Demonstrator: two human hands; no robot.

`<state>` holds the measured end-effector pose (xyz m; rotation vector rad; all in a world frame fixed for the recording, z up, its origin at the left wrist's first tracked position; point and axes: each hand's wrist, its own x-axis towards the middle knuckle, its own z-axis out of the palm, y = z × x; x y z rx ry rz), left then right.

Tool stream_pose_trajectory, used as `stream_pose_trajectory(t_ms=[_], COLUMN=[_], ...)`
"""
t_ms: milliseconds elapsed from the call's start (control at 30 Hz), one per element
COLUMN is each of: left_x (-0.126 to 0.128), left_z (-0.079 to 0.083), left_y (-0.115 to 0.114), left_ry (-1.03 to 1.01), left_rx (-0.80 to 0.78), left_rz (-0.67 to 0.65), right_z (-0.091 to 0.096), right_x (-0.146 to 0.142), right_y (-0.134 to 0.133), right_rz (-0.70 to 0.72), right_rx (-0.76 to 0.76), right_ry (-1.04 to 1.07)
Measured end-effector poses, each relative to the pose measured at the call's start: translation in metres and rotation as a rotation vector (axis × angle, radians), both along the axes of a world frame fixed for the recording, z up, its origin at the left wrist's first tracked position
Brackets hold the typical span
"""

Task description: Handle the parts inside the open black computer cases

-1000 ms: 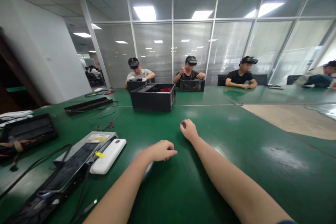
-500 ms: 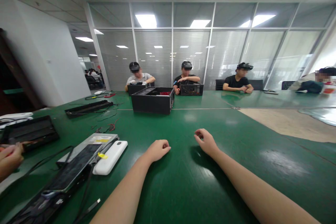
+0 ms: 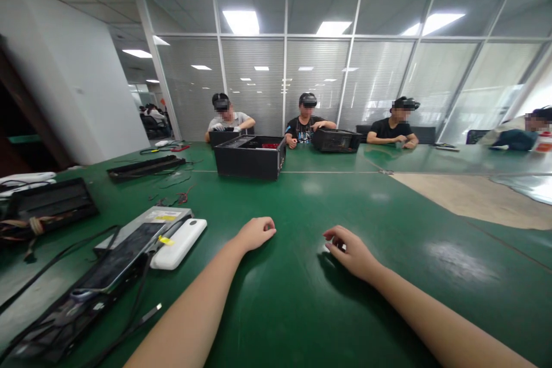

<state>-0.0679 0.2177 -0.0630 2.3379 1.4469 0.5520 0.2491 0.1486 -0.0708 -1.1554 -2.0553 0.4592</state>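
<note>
My left hand point(image 3: 257, 233) rests on the green tabletop point(image 3: 297, 299), its fingers loosely curled and the thumb a little apart. Nothing shows in it. To its left lies a white power bank point(image 3: 180, 244) with a yellow tag, the nearest thing to this hand. My right hand point(image 3: 350, 250) is held low at the table with half-bent, spread fingers, also holding nothing that I can see. A gap of bare table lies between the two hands. Beyond them stands a black computer case point(image 3: 248, 160) with its top open.
At left are a metal power supply box point(image 3: 142, 230), a black device with a dark screen point(image 3: 125, 259), cables, a black panel point(image 3: 52, 207) and a long black tray point(image 3: 145, 168). Several people sit across the table; one handles another dark case point(image 3: 337, 140).
My right hand has shifted slightly right and nearer; my left hand slightly left. A co-worker's hand has left view at the left. Across the table, a person's dark case has turned and moved right.
</note>
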Motion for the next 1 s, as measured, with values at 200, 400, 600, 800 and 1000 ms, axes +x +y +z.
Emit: stream_pose_trajectory(t_ms=[200,400,600,800,1000], left_x=[0.004,0.005,0.004,0.003,0.004], left_z=[0.0,0.003,0.002,0.0,0.004], left_y=[-0.001,-0.002,0.001,0.003,0.003], left_ry=[0.023,0.039,0.036,0.036,0.026], left_rx=[0.004,-0.001,0.0,0.001,-0.014], left_rz=[0.017,0.031,0.015,0.007,0.009], right_z=[-0.005,-0.007,-0.008,-0.006,-0.007], right_x=[0.02,0.03,0.027,0.027,0.028], right_y=[0.008,0.018,0.017,0.016,0.016], right_rz=[-0.095,-0.147,-0.127,-0.122,-0.118], right_rx=[-0.065,-0.082,-0.099,-0.094,-0.102], right_ry=[0.051,0.065,0.075,0.082,0.086])
